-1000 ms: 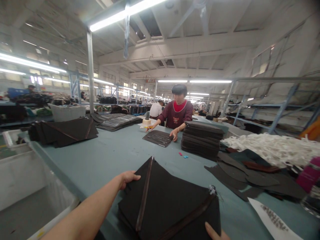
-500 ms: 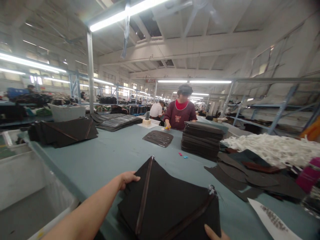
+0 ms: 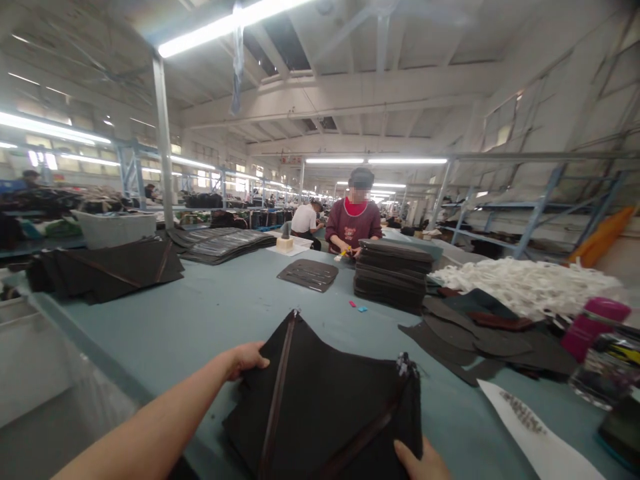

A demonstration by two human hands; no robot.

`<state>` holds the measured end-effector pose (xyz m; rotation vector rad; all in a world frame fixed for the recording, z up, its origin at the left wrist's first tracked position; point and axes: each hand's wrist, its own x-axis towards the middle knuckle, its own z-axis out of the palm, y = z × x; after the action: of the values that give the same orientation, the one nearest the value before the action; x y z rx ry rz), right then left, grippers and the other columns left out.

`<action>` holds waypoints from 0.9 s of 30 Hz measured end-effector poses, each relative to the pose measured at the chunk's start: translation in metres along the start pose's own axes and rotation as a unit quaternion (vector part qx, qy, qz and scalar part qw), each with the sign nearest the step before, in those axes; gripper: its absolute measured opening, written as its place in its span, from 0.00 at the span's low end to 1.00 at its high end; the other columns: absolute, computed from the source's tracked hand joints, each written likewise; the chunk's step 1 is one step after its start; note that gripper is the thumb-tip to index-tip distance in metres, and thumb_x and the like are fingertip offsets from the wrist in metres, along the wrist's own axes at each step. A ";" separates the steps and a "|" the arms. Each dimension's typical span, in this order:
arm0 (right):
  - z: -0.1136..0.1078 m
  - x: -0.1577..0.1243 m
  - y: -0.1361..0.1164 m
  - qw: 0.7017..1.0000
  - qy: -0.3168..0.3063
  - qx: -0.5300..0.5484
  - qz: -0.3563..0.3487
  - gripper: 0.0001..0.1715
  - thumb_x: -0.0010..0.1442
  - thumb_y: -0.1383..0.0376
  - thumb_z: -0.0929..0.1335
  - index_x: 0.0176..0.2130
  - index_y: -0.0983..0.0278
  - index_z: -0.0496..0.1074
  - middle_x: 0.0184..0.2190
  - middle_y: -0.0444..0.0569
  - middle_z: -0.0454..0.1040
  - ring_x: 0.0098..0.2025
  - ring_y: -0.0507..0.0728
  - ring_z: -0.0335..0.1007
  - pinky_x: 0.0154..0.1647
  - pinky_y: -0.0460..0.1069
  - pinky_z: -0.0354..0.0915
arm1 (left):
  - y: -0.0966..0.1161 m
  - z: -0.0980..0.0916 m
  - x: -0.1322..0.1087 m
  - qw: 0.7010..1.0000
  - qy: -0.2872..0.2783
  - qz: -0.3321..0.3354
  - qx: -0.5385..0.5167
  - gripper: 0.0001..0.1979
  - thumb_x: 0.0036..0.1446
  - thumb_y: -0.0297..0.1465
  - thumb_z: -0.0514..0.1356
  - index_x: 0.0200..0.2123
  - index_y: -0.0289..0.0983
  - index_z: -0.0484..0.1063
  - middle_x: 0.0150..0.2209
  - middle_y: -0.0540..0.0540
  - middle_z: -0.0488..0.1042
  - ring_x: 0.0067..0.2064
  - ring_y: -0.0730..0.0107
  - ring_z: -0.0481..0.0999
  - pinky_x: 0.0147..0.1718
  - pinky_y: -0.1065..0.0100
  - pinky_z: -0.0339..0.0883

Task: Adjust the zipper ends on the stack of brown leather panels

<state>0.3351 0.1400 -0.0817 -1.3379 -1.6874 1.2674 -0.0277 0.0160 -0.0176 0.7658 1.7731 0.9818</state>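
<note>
A stack of black fabric panels (image 3: pixel 330 393) with dark brown zipper strips lies at the near edge of the table, between my hands. My left hand (image 3: pixel 246 360) grips its left edge, thumb on top and fingers hidden underneath. At the lower right, my right hand (image 3: pixel 423 461) holds the other edge, its thumb over the front and the remaining fingers mostly out of sight. Whitish thread ends or zipper ends bunch at the stack's top right corner. The right side of the stack curves upward.
The green table (image 3: pixel 210 313) bears another black panel stack (image 3: pixel 110 267) at left, a tall dark stack (image 3: pixel 393 277), loose dark pieces (image 3: pixel 465 337) and white cords (image 3: pixel 525 287) at right. A white paper (image 3: pixel 530 427) lies nearby. Across the table, a co-worker (image 3: pixel 354 220) holds something yellow.
My view has turned slightly right, so everything sits further left. The panel stack's right edge is lifted more, and more of my right hand shows. The co-worker's hands have come together.
</note>
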 end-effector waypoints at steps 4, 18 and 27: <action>0.008 -0.017 -0.015 0.990 0.011 -0.125 -0.065 0.33 0.49 0.59 0.58 0.51 0.75 0.60 0.43 0.60 0.71 0.45 0.64 0.67 0.45 0.52 0.62 | 0.005 0.006 0.000 0.996 0.038 0.037 0.075 0.19 0.38 0.25 0.58 0.39 0.39 0.70 0.30 0.47 0.76 0.35 0.57 0.75 0.30 0.65 0.70; 0.033 -0.052 -0.042 0.849 0.020 -0.511 -0.134 0.31 0.57 0.75 0.52 0.60 0.77 0.44 0.37 0.61 0.69 0.34 0.60 0.70 0.35 0.52 0.64 | 0.008 0.028 -0.014 0.943 0.168 0.149 0.246 0.29 0.46 0.29 0.57 0.54 0.47 0.60 0.45 0.50 0.72 0.44 0.57 0.71 0.40 0.67 0.64; 0.022 -0.044 -0.042 0.893 0.020 -0.439 -0.100 0.33 0.59 0.66 0.56 0.60 0.76 0.43 0.47 0.64 0.66 0.47 0.64 0.65 0.41 0.53 0.62 | 0.013 -0.005 -0.011 0.954 0.160 0.042 0.250 0.13 0.44 0.27 0.55 0.36 0.36 0.73 0.31 0.47 0.76 0.32 0.64 0.75 0.26 0.74 0.65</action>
<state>0.3136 0.0905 -0.0464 -1.5718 -2.4190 0.3116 -0.0271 0.0119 0.0000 1.0468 2.3351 0.7426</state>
